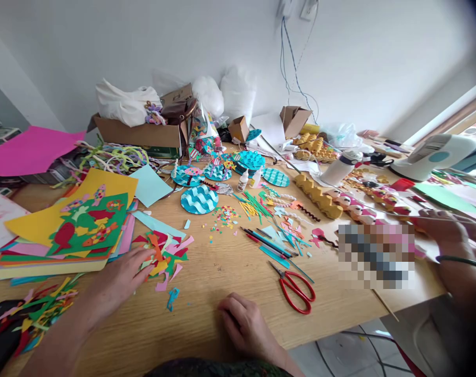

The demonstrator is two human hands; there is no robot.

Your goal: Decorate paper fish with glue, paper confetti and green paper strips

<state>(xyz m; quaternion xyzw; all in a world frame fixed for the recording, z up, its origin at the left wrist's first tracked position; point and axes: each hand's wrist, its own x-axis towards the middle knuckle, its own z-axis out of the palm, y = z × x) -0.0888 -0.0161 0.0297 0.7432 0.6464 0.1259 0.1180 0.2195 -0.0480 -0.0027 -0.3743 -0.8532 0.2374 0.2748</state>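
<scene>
My left hand is at the edge of a loose pile of coloured paper scraps, its thumb and fingers closing on some of them. An orange scrap stands up by the fingertips. On the bare wood near the front edge rests my right hand, curled into a loose fist with nothing visible in it. Red-handled scissors lie to its right, blades slightly apart. Left of the scraps is a stack of coloured paper, topped by a green sheet with cut-out paper fish.
Several pencils lie mid-table, near small glue bottles and blue wavy paper discs. Thin paper strips cover a black object at front left. Another person's hand is at the right, by painted egg-carton strips. A cardboard box stands behind.
</scene>
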